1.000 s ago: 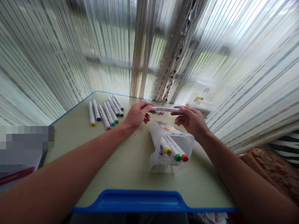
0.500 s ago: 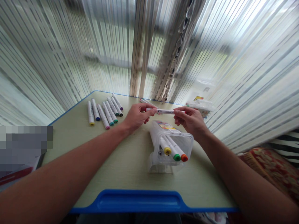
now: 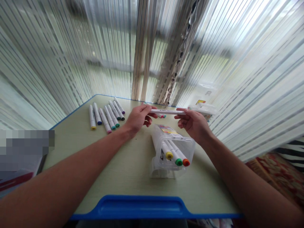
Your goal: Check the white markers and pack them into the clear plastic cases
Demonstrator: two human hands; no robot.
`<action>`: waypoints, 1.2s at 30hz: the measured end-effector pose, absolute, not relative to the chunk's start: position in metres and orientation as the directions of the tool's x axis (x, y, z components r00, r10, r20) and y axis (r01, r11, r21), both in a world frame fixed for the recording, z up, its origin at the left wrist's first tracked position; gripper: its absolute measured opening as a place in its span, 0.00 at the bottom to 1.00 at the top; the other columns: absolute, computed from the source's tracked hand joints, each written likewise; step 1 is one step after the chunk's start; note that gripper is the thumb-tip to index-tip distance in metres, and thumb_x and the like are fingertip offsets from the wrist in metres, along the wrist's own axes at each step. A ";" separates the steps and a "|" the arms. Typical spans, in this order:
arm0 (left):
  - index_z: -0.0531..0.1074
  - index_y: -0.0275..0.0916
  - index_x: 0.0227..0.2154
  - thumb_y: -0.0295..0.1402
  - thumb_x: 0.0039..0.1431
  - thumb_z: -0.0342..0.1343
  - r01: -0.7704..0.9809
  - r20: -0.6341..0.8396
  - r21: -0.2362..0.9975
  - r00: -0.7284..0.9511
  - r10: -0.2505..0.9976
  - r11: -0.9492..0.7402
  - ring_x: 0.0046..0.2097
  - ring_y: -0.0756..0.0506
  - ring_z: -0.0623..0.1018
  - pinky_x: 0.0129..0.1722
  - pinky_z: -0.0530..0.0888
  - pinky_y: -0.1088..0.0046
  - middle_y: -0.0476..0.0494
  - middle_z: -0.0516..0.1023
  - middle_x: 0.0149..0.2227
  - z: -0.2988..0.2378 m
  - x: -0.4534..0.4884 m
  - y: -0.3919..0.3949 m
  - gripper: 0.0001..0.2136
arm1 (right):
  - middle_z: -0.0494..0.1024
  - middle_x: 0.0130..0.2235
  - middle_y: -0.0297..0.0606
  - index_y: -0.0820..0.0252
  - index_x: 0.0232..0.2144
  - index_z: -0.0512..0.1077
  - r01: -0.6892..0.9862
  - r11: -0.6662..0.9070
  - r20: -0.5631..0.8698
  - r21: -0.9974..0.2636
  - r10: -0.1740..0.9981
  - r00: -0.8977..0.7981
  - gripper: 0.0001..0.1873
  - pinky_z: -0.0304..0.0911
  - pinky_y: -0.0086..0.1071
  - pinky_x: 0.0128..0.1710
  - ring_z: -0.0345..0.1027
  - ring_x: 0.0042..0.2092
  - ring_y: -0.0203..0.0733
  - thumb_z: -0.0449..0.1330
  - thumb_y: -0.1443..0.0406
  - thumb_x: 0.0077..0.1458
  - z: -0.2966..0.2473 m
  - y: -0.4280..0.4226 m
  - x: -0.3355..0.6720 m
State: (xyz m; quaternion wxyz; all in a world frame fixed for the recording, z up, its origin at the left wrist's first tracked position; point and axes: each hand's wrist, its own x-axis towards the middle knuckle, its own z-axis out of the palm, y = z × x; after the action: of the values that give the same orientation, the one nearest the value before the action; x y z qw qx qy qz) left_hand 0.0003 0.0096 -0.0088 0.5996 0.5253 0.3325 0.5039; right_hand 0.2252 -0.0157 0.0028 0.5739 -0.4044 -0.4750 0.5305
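Observation:
My left hand [image 3: 138,118] and my right hand [image 3: 193,123] both pinch one white marker [image 3: 166,112], held level above the table, one hand at each end. Below it lies a clear plastic marker case [image 3: 172,148] on its side, with three markers inside showing yellow, green and orange caps. To the left, a row of several white markers [image 3: 105,114] with coloured caps lies on the pale green table [image 3: 128,164]. Another marker [image 3: 161,115] lies on the table just behind the held one.
The table has a blue rim with a handle [image 3: 142,205] at the near edge. A clear plastic lid or box [image 3: 204,108] sits at the far right corner. Striped sheer curtains [image 3: 152,57] hang close behind. Patterned fabric [image 3: 280,177] lies at the right.
The held marker stays between both hands; my hands drew together along it half a second ago and have spread slightly apart again. The view shifted a little.

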 end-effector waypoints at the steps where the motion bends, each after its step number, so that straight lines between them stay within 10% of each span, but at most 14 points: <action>1: 0.74 0.33 0.39 0.34 0.62 0.53 -0.234 0.138 0.969 0.276 0.951 -0.073 0.20 0.54 0.70 0.18 0.64 0.79 0.44 0.78 0.28 -0.009 0.000 0.009 0.10 | 0.81 0.28 0.42 0.64 0.37 0.78 -0.213 0.116 0.122 -0.970 0.993 -0.012 0.12 0.62 0.26 0.21 0.70 0.21 0.35 0.61 0.62 0.53 0.002 -0.016 0.225; 16: 0.76 0.32 0.33 0.43 0.51 0.65 -0.054 0.292 0.956 0.301 0.908 -0.289 0.20 0.56 0.68 0.18 0.64 0.80 0.47 0.76 0.25 -0.013 -0.001 0.010 0.16 | 0.80 0.24 0.38 0.62 0.31 0.79 -0.055 0.211 0.212 -0.976 0.977 -0.024 0.13 0.62 0.24 0.19 0.69 0.20 0.32 0.72 0.60 0.44 -0.003 -0.016 0.222; 36: 0.73 0.33 0.37 0.29 0.64 0.48 -0.145 0.128 0.986 0.301 0.945 -0.087 0.19 0.54 0.70 0.17 0.66 0.79 0.47 0.75 0.26 -0.011 0.003 0.008 0.09 | 0.81 0.27 0.40 0.63 0.34 0.77 -0.092 0.157 0.159 -0.983 0.987 -0.009 0.15 0.62 0.25 0.19 0.71 0.20 0.34 0.69 0.58 0.47 0.000 -0.017 0.222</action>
State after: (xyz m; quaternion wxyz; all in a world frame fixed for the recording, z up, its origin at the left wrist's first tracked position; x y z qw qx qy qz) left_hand 0.0030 0.0083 -0.0106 0.5754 0.5650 0.3540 0.4737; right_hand 0.2218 -0.0166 0.0000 0.5561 -0.4313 -0.5191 0.4850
